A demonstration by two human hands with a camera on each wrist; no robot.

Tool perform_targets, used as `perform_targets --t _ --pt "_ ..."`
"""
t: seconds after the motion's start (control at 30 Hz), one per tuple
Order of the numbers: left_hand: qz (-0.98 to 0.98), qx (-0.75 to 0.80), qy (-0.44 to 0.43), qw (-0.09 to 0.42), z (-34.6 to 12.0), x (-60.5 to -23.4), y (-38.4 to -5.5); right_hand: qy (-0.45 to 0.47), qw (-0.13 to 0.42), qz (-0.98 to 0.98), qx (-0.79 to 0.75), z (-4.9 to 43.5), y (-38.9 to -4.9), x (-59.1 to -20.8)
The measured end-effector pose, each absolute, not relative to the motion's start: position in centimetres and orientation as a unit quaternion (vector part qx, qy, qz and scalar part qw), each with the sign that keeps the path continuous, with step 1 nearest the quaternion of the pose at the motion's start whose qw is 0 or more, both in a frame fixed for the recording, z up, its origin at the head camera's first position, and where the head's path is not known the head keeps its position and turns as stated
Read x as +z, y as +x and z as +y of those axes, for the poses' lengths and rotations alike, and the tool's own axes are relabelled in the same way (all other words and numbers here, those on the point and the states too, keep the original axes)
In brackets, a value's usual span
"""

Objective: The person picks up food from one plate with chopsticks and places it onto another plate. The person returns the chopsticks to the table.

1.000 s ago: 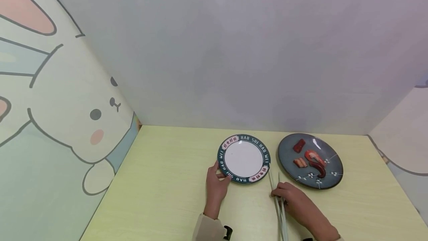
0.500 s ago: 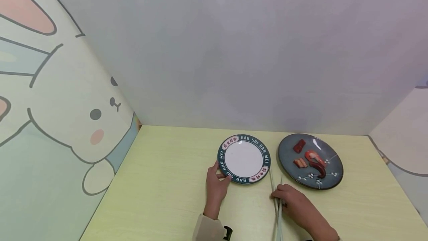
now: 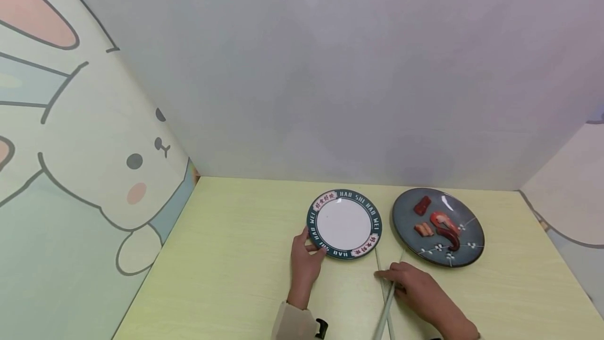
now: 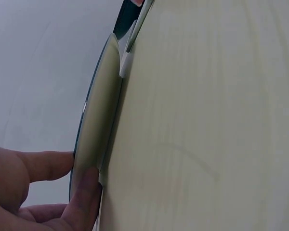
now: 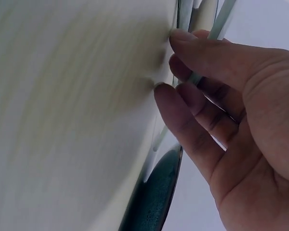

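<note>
My left hand (image 3: 306, 262) grips the near left rim of a small white plate (image 3: 343, 224) with a dark green lettered border. In the left wrist view, the thumb and fingers lie on either side of the plate's edge (image 4: 98, 110), which is slightly tilted off the table. My right hand (image 3: 417, 286) holds a pale green chopstick (image 3: 384, 315) among its fingers, just right of that plate. A second chopstick (image 3: 379, 260) lies crossed under it on the table, near the fingertips. Part of the held chopstick (image 5: 224, 18) is hidden by the fingers in the right wrist view.
Right of the white plate sits a larger dark grey plate (image 3: 405, 219) carrying a dark red piece (image 3: 422, 205), a striped piece (image 3: 423, 229), a shrimp-like piece (image 3: 441, 218) and a curled dark piece (image 3: 451, 239). A wall (image 3: 302, 93) rises behind the pale yellow table (image 3: 236, 245).
The chopsticks have spread apart and now cross, the held one's near end swinging left. My right fingertips have shifted slightly left. The left hand and both plates have stayed put.
</note>
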State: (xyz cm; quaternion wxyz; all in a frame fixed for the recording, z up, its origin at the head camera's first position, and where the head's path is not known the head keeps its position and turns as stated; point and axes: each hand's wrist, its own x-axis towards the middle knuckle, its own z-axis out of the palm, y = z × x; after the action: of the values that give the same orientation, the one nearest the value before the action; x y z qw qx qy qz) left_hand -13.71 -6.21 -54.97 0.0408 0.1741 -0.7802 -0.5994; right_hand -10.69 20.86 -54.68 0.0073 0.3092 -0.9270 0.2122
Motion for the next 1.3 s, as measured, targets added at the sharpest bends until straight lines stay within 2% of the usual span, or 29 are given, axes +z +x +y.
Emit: perform_targets --t 0.2,0.4,1.07,1.3 --pt "-0.782 -0.598 0.173 0.041 -6.2 -55.0 -13.7 0.31 0.054 -0.926 0.209 21.0 -10.6 -54.6" --pt "-0.781 -0.598 0.175 0.039 -6.3 -55.1 -13.7 0.328 0.07 -0.912 0.238 21.6 -10.8 -54.8" --pt "-0.78 -0.6 0.17 0.05 -6.2 -55.2 -13.6 0.319 0.009 -0.923 0.213 22.1 -10.9 -54.9" --pt "-0.782 -0.598 0.168 0.051 -6.2 -55.3 -13.7 0.327 0.037 -0.926 0.188 22.1 -10.5 -55.0"
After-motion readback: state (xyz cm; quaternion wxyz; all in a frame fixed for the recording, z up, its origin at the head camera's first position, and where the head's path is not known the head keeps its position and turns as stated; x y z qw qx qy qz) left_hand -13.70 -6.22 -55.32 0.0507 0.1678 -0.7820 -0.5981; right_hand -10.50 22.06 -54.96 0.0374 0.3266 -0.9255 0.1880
